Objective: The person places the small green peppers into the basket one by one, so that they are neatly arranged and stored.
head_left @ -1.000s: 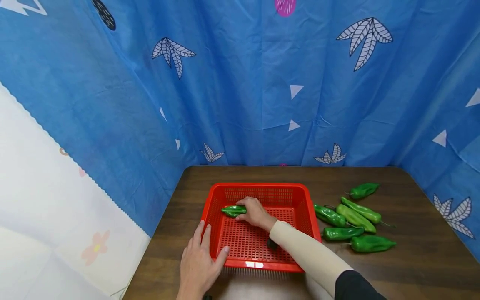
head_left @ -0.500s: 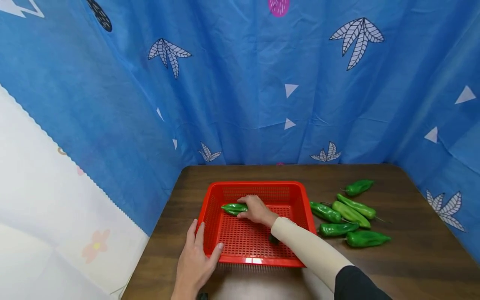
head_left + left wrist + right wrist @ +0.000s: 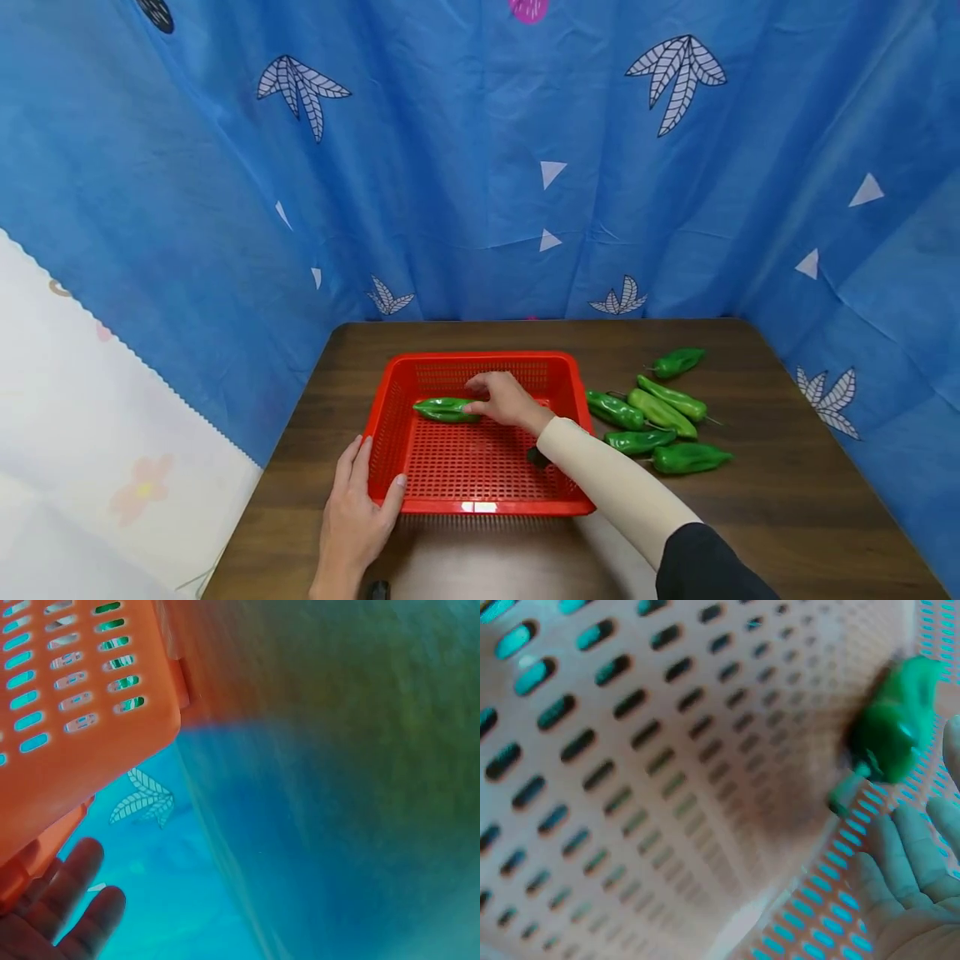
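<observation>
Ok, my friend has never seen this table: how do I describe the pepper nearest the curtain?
On the brown table, find the red basket. To its right lie several green peppers. Yours is the dark green one lying apart at the back, closer to the blue curtain than all its neighbours.

Right forearm's got a snug, smooth cream sleeve (image 3: 607,479) starting at the wrist, then a plain black sleeve (image 3: 708,567) further up. Left grip (image 3: 352,512) and right grip (image 3: 510,400) are both bare. Little black gadget (image 3: 537,457) pokes out under the right wrist, black bit (image 3: 378,590) by the left one too, mostly cut off.
</observation>
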Motion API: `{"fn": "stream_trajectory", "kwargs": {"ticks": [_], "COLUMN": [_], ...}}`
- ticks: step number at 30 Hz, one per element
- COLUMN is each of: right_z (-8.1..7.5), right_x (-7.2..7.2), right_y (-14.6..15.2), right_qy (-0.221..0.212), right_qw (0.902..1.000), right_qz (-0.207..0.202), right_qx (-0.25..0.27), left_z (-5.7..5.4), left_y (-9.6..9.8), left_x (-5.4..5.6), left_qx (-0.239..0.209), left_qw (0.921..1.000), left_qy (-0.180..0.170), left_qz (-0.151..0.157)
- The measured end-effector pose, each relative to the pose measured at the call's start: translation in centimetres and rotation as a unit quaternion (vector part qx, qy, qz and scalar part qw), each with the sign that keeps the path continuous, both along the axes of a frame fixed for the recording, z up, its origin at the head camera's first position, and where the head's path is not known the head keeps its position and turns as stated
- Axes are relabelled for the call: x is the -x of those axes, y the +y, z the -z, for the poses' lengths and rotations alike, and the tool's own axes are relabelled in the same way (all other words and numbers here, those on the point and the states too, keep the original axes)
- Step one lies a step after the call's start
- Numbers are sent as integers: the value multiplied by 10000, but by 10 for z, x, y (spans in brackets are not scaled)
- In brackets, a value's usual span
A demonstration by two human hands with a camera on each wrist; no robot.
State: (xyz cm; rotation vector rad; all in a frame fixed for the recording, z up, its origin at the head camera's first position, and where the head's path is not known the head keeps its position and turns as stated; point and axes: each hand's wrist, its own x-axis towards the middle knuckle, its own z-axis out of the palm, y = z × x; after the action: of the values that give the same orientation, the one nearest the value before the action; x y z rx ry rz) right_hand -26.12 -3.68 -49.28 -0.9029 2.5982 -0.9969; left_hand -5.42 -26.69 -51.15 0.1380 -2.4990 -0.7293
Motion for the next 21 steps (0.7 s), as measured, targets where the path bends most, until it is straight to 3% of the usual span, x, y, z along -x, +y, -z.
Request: {"fn": "stream_trajectory", "kwargs": {"ticks": [9,16,21], "right_z": [-39,-63,-73], "right_x": [-2,-10,-26], "right_y": [27,50,64], "right_qy": [-295,-782,-737], "right_qw": [9947,9778,9671], "right_qz": [618,1002,1121], "right_qx": [766,1667,2163], "left_z": [4,9,11], "left_y": [-1,1,2], "left_x": [4,6,7], "left_qx": [107,191,348], "left_qw": [9999,9994,9989], "left_qy": [84,227,169], "left_qz": [-87,-153,-280]}}
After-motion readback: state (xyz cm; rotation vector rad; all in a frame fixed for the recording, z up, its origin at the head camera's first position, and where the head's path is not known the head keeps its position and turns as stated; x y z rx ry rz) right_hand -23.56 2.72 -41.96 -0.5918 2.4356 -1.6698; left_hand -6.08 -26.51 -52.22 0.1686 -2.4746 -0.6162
